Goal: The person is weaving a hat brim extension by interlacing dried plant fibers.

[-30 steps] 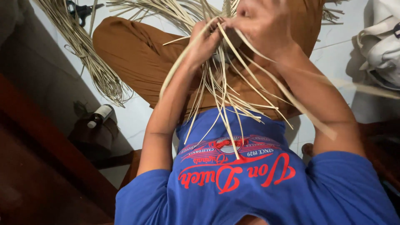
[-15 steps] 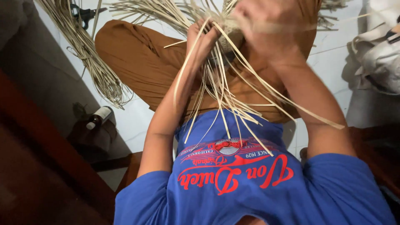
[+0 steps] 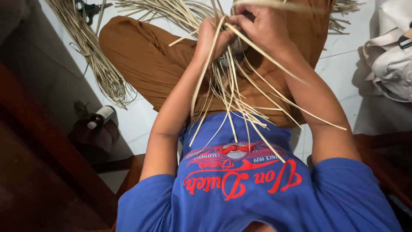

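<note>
Pinching the strips (image 3: 231, 92) over the lap, the fingers of the left hand (image 3: 212, 38) and right hand (image 3: 262, 28) were closed on the weave, where a slack grip or snagged loose ends risked unravelling it.

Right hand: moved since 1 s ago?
Cannot tell reliably. The head camera shifts too; the right hand sits at much the same spot against the brown trouser leg, gripping the pale strips with the left hand.
</note>
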